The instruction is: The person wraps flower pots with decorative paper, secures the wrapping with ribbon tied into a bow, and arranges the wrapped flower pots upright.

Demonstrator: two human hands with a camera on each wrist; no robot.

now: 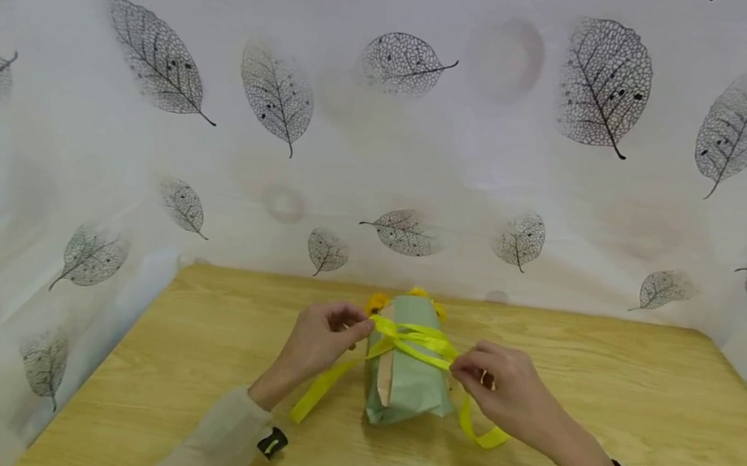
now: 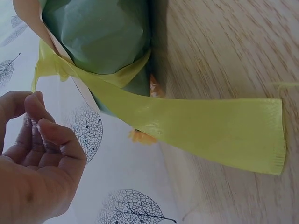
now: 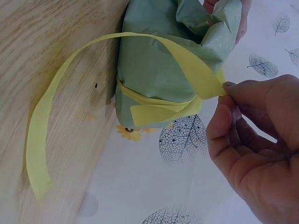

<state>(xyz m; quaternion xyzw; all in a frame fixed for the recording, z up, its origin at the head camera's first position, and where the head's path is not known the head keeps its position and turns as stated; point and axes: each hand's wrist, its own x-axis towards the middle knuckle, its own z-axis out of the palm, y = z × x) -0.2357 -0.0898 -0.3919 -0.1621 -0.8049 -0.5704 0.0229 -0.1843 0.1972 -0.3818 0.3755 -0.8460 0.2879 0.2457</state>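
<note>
A bouquet in green wrapping paper (image 1: 412, 384) lies on the table, its orange and yellow flowers (image 1: 377, 303) peeking out at the far end. Round its middle runs a yellow ribbon (image 1: 425, 341), looped and crossed on top. My left hand (image 1: 324, 338) pinches a loop of it on the left side, between thumb and forefinger. On the right side my right hand (image 1: 503, 387) pinches another part of the ribbon, seen closely in the right wrist view (image 3: 261, 126). One ribbon tail (image 2: 224, 130) hangs to the left; the other tail (image 3: 39, 154) curls on the right.
The wooden table (image 1: 168, 396) extends on both sides of the bouquet. Behind it and at the sides hangs a pale curtain (image 1: 329, 143) printed with dark leaves. Black straps with buckles (image 1: 272, 443) hang near both sleeves.
</note>
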